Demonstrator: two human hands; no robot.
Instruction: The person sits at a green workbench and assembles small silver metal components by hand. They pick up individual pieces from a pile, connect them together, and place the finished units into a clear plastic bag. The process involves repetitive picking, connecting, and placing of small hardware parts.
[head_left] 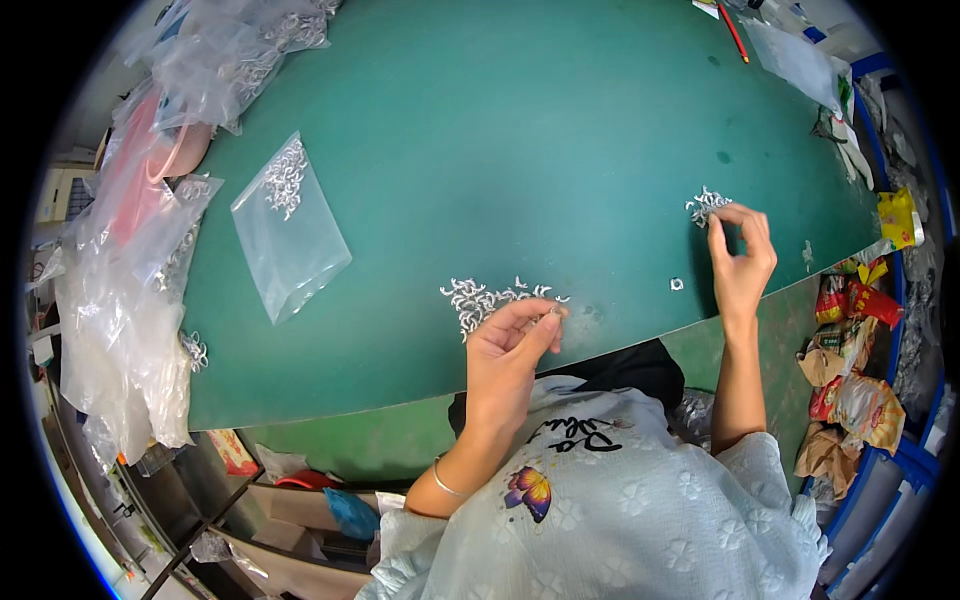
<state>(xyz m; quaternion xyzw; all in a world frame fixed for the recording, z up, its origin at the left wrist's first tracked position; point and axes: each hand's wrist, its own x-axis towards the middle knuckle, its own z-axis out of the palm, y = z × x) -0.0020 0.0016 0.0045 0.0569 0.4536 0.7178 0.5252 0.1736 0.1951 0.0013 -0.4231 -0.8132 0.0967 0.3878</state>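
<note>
My left hand (512,345) is closed in a pinch at the near edge of the table, with thumb and forefinger together around a small silvery piece that mostly hides behind the fingertips. Just beyond it lies a loose pile of small curved silvery metal pieces (470,298), partly covered by the hand. Farther right, my right hand (745,262) has its fingers curled and thumb and forefinger closed at the edge of a smaller heap of similar pieces (708,202). Whatever those fingertips hold is too small to make out. A single silvery piece (677,284) sits apart, left of my right wrist.
On the green table (520,130), a clear bag (290,235) with some silvery pieces lies at left. More plastic bags (130,330) and a pink basin (182,152) crowd the left edge. A red pen (734,35) lies far right. Colourful packets (858,300) fill the right side shelf.
</note>
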